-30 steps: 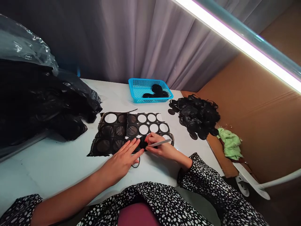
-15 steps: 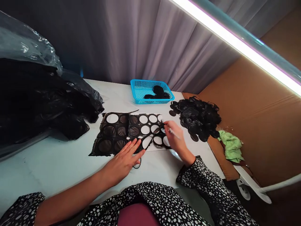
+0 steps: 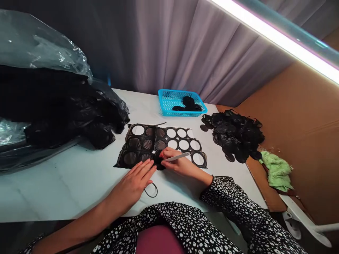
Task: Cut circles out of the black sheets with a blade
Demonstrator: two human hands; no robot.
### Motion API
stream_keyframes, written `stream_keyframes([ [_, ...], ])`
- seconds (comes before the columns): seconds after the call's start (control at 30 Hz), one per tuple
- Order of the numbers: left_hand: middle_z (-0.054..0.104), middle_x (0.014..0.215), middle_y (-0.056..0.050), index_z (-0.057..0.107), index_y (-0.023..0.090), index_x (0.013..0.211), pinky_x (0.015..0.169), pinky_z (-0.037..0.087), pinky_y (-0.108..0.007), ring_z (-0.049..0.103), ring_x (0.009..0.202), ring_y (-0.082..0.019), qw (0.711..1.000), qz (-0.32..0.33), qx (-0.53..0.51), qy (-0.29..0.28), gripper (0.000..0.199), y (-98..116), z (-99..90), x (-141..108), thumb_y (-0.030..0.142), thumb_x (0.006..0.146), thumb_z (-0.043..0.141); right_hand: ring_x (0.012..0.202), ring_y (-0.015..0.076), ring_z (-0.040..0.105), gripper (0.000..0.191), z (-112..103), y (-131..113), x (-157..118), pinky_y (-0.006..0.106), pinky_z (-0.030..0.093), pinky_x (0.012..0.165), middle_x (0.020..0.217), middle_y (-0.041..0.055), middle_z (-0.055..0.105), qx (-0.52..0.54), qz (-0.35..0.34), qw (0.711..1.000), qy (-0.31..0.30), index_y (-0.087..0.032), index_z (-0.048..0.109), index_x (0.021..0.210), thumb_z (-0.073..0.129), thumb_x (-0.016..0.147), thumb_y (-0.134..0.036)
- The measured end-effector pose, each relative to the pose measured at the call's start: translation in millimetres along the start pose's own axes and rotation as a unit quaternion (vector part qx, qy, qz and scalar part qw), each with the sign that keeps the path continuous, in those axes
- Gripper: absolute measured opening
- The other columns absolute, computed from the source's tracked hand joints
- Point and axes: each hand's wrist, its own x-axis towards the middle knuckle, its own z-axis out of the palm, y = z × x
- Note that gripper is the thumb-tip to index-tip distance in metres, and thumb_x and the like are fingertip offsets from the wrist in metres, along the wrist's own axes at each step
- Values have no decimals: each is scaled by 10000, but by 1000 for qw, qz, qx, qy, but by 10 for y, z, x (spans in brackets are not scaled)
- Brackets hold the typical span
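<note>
Head view: the right hand (image 3: 181, 166) has just come back from the right side of the perforated black sheet (image 3: 154, 139) to its near row, close to the left fingertips. Half a second ago it was pulling up a dark strip there; now the right-hand part lies down again, with white showing through its round openings. I'd take that as the sheet being settled enough for close fingerwork.

A slim pale tool (image 3: 180, 156) is gripped in the right hand, whose fingertips are at a dark round patch. The left hand (image 3: 135, 180) hasn't left the near edge; it lies flat, fingers extended, clasping nothing that I can see. By its thumb, a thin black loop (image 3: 156, 193) lies on the desk (image 3: 90, 183).

The sheet is mid-desk, between the black heap at left (image 3: 66, 109) and the pile of discs at right (image 3: 235, 135), with the blue basket (image 3: 164, 106) on its far side.
</note>
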Motion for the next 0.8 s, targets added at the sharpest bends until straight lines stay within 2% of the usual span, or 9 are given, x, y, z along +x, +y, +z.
stream_keyframes([
  [0.1,478,1487,-102,428,181,1456,1119,395,-433,430,1383,-231,1000,-2,-6,1,421,-5,12,15,249,1047,354,797,146,517,183,-17,18,9,280,428,720,929,31,549,19,14,1000,-9,-192,481,737,580,890,-179],
  [0.37,470,1495,-90,397,210,1479,1122,386,-431,424,1387,-227,1000,-2,-26,3,439,-32,49,-1,238,1042,367,839,148,511,183,44,-4,22,286,435,733,941,30,528,9,34,999,-7,-184,506,730,621,870,-165],
  [0.5,486,1478,-112,423,174,1458,1117,394,-436,418,1390,-231,1000,0,-25,9,424,-34,59,-5,216,1042,351,878,159,522,196,47,-26,12,300,450,769,968,41,533,1,38,999,-5,-181,503,717,631,864,-162],
  [0.57,458,1497,-126,451,170,1437,1129,376,-462,368,1419,-251,1000,-2,-26,8,411,-34,43,4,206,1038,357,902,172,524,189,112,-53,-13,316,464,794,986,54,532,-22,26,999,7,-184,501,725,618,871,-160],
  [0.7,301,1586,-121,514,214,1388,1128,324,-578,157,1484,-341,999,-25,-38,6,378,-45,16,18,232,1030,393,985,230,500,97,357,-85,-86,399,472,871,1071,108,541,-139,-16,989,44,-198,531,849,512,919,-134],
  [0.8,320,1579,-110,492,241,1412,1118,331,-588,132,1485,-355,999,-28,-34,2,394,-54,27,-11,249,1032,392,970,249,501,119,344,7,-119,410,469,851,1047,111,566,-189,-9,979,80,-207,535,917,468,913,-108],
])
